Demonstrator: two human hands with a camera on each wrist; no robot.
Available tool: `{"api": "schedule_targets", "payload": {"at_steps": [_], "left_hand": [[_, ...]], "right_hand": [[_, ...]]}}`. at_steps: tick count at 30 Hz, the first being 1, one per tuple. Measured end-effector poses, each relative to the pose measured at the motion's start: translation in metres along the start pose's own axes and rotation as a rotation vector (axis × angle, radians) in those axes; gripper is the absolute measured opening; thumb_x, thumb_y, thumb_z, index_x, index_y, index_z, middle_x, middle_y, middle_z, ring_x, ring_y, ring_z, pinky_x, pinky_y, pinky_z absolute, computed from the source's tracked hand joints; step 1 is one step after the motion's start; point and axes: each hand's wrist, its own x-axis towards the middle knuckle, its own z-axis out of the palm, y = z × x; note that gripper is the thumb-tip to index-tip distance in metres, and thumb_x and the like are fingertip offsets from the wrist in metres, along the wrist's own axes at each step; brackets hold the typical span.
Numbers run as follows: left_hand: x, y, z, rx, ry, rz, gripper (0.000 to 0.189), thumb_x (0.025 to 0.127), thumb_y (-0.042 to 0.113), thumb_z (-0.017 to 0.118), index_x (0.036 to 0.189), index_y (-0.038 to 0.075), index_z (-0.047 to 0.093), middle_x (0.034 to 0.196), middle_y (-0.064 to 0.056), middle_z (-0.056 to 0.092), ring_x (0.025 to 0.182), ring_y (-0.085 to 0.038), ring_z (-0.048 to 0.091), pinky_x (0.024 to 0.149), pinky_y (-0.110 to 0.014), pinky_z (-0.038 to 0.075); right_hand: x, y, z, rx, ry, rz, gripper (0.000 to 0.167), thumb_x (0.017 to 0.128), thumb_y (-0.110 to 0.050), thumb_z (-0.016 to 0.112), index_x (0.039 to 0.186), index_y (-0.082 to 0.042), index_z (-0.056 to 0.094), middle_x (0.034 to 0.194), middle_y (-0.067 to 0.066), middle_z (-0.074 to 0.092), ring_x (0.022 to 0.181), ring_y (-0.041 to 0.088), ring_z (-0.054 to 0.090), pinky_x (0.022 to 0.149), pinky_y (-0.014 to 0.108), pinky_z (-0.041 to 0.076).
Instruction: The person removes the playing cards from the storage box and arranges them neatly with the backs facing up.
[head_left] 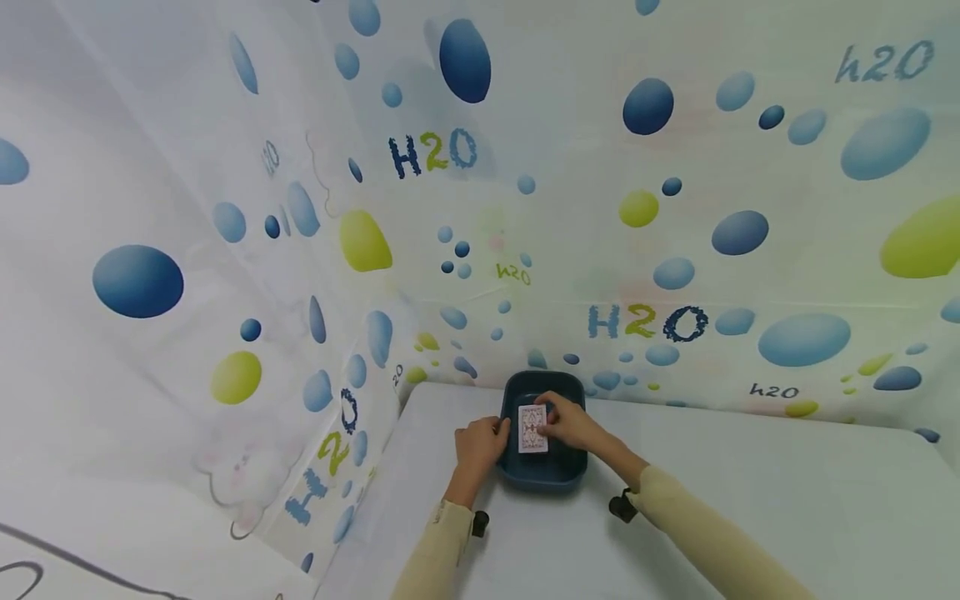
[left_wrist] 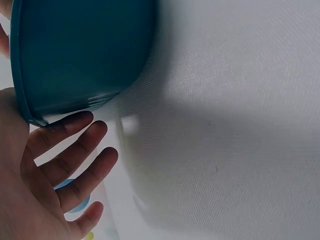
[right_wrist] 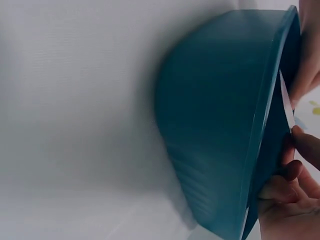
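Observation:
A playing card [head_left: 532, 429], white with a red patterned back, is held up over the inside of a dark blue-green plastic bin [head_left: 543, 478]. My right hand [head_left: 572, 422] pinches the card by its right edge between thumb and fingers. From the side, the right wrist view shows the card [right_wrist: 286, 102] as a thin strip at the level of the bin's rim. At the bin's left side, my left hand [head_left: 478, 446] holds the rim, thumb at the top. Its other fingers [left_wrist: 75, 160] spread along the outside; the thumb is hidden in the left wrist view.
The bin stands on a white-covered table [head_left: 735, 492], near its back edge. Behind it rises a white curtain [head_left: 555, 208] printed with blue and green dots and H2O lettering, which also runs down the left side. Black wrist straps [head_left: 622, 505] sit at both sleeves.

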Motion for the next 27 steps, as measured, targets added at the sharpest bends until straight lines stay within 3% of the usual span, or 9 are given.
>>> {"api": "schedule_targets", "payload": {"at_steps": [6,13,20,27], "left_hand": [[-0.001,0.003,0.0,0.015,-0.031,-0.026,0.036,0.099,0.041,0.057,0.086,0.013,0.075,0.085,-0.005,0.076,0.082,-0.028,0.07,0.08,-0.051,0.045],[0.0,0.003,0.0,0.026,-0.01,-0.027,0.035,0.099,0.041,0.057,0.088,0.013,0.076,0.085,-0.005,0.076,0.083,-0.028,0.071,0.08,-0.052,0.045],[-0.001,0.003,-0.001,0.018,-0.025,-0.032,0.036,0.1,0.041,0.057,0.087,0.013,0.075,0.084,-0.004,0.076,0.081,-0.027,0.07,0.082,-0.053,0.045],[0.0,0.004,-0.001,0.017,-0.031,-0.036,0.036,0.1,0.041,0.056,0.088,0.013,0.075,0.084,-0.004,0.076,0.082,-0.027,0.07,0.083,-0.053,0.046]], "right_hand": [[-0.012,0.006,-0.014,0.092,-0.02,-0.02,0.047,0.091,-0.015,0.074,0.132,-0.007,0.054,0.08,0.002,0.061,0.069,0.014,0.053,0.062,0.027,0.043],[-0.023,0.015,-0.033,0.158,-0.037,-0.057,0.051,0.093,-0.018,0.072,0.137,-0.006,0.049,0.081,0.003,0.064,0.07,0.014,0.054,0.064,0.027,0.044],[-0.035,0.027,-0.048,0.169,-0.028,-0.008,0.053,0.093,-0.023,0.072,0.138,-0.009,0.049,0.084,0.003,0.064,0.075,0.016,0.055,0.07,0.031,0.044],[-0.05,0.049,-0.057,0.208,-0.015,0.02,0.055,0.094,-0.024,0.072,0.14,-0.008,0.048,0.087,0.005,0.065,0.076,0.015,0.057,0.071,0.027,0.046]]}}
